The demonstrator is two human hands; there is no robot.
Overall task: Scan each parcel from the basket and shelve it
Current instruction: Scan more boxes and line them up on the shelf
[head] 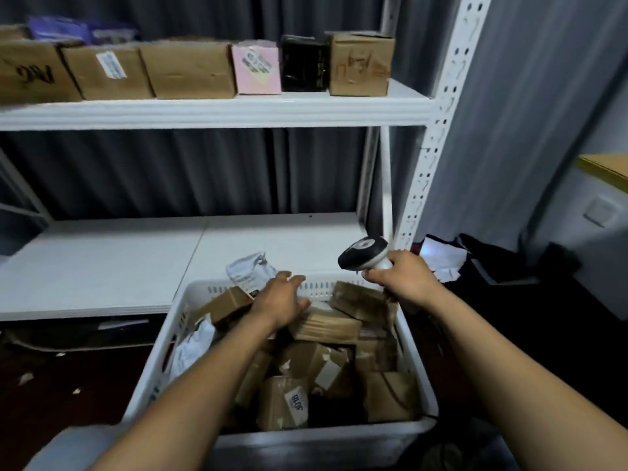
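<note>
Mostly labels (296, 401) blur unreadably; right hand (404, 278) grips scanner (363, 254) by the basket (323, 433).

The left hand (279, 301) stretches flat-fingered over cardboard parcels (324, 327) at the far end of the white basket (153, 368). The right hand (404, 279) grips a barcode scanner (364, 255) above its far right corner.

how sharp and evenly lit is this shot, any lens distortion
Head view: soft all over, printed labels on the brown cardboard boxes unreadable; wide-angle lens tilts the white perforated shelf post; the floor beside the white plastic basket falls dark.
</note>
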